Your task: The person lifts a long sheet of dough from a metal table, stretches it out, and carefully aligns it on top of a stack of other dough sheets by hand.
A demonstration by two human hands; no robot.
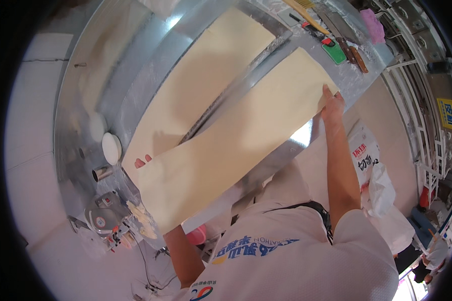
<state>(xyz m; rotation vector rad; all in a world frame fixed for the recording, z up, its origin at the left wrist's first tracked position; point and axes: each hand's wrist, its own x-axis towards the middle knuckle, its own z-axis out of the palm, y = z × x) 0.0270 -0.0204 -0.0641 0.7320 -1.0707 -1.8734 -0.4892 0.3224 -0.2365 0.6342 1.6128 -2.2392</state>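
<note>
A long, pale sheet of dough (236,135) stretches slantwise between my two hands above the metal table. My left hand (143,161) is under the near left end; only its fingertips show past the far edge, curled against the sheet, and the dough covers the palm. On the right, my right hand (332,104) pinches the dough's near edge close to the far right end, thumb on top. A second dough sheet (206,70) lies flat on the table beyond the held one, partly covered by it at the lower left.
At the far right of the metal table (354,88) lie a wooden-handled brush (306,15), a green scraper (335,51) and wooden-handled knives (354,57). A white round dish (111,148) and metal cup (103,173) stand left, near a grey machine (105,213) and dough scraps (143,220).
</note>
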